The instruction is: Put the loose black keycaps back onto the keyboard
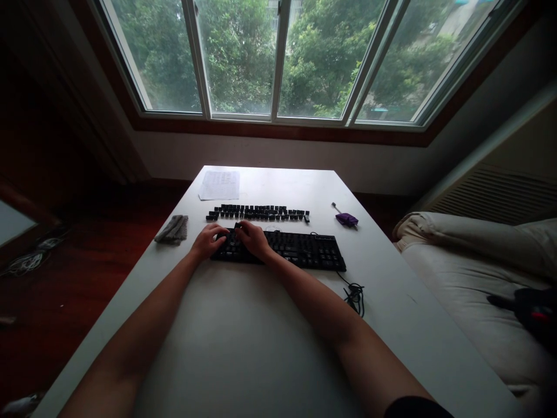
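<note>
The right hand (253,237) apparently pinches a black keycap (237,225) over the keyboard (300,249); the left hand's (208,241) grip cannot be told. Bracing the keyboard should help.

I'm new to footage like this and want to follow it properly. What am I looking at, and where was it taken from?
There is no machine here, only a person's own left hand and right hand, both bare. The single picture comes from a camera worn on the head, looking forward and down.

Both hands are at the left part of a black keyboard. A small dark piece shows at the right hand's fingertips, perhaps a keycap; it is too small to be sure. Just beyond the keyboard, loose black keycaps lie in rows.

Also on the white table are a printed sheet, a greyish cloth, a purple item on the right, and a bundled cable near the keyboard's right end.
</note>
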{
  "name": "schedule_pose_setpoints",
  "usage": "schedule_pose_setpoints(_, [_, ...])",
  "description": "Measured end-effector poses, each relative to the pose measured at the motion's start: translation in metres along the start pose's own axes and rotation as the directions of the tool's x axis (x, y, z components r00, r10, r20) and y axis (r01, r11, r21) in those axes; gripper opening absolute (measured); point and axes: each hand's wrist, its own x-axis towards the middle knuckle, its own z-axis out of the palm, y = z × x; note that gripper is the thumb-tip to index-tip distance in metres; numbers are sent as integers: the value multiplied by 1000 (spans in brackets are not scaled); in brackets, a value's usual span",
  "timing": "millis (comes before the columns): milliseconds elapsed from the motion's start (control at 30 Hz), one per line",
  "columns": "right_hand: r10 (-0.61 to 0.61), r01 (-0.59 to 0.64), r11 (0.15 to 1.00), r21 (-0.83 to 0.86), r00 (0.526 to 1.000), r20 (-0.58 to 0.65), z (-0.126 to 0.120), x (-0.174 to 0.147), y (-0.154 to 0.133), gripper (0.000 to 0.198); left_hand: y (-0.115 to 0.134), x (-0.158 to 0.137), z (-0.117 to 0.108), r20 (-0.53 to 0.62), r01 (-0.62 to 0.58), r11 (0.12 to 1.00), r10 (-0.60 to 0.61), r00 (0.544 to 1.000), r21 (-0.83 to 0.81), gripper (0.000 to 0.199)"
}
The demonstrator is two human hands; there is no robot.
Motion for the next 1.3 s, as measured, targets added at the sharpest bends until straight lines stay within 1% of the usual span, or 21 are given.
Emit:
schedule_pose_setpoints(133, [22, -22, 1000, -7, 999, 31, 1, 4, 1, 12, -2, 1, 0, 8, -13, 1000, 13, 1000, 15, 23])
schedule_pose_setpoints(333, [36, -37, 998, -43, 999, -26, 4, 7, 1, 12, -5, 2, 2, 11, -18, 999, 18, 1000, 27, 23])
schedule_pose_setpoints(467, [10, -8, 995, -99, 1000, 21, 4, 9, 1, 13, -8, 2, 3, 22, -31, 998, 30, 999, 51, 22])
schedule_pose_setpoints(533, [-26, 35, 991, -125, 997, 68, 4, 8, -1, 14, -10, 2, 4, 20, -31, 998, 30, 999, 58, 22])
schedule_pose_setpoints(667, [-158, 191, 960, -203, 973, 169, 1, 4, -8, 14, -13, 2, 5, 14, -16, 998, 15, 1000, 60, 22])
schedule_pose_setpoints(767, [-253, 301, 918, -259, 946, 203, 0, -1, -11, 12, -12, 2, 4, 12, -7, 998, 6, 1000, 58, 22])
schedule_pose_setpoints(867, [-305, 362, 886, -290, 926, 224, -3, -5, -12, 8, -10, 2, 3, 16, -1, 998, 0, 1000, 56, 22])
schedule_pose_setpoints(933, [-294, 351, 888, -299, 931, 218, -5, -7, -12, 8, -9, 2, 3, 19, 1, 998, -2, 1000, 59, 22])
schedule_pose_setpoints(1000, [-261, 314, 903, -292, 943, 204, -7, -9, -13, 9, -8, 2, 2, 22, 2, 998, -4, 1000, 62, 22])
schedule_pose_setpoints(1200, [-157, 178, 964, -199, 981, 116, -9, -10, -14, 7, -5, 3, 2, 23, 5, 999, -6, 1000, 52, 21])
schedule_pose_setpoints(1300, [-121, 135, 976, -173, 988, 93, -9, -10, -14, 8, -5, 2, 1, 27, 6, 998, -7, 1000, 55, 21])
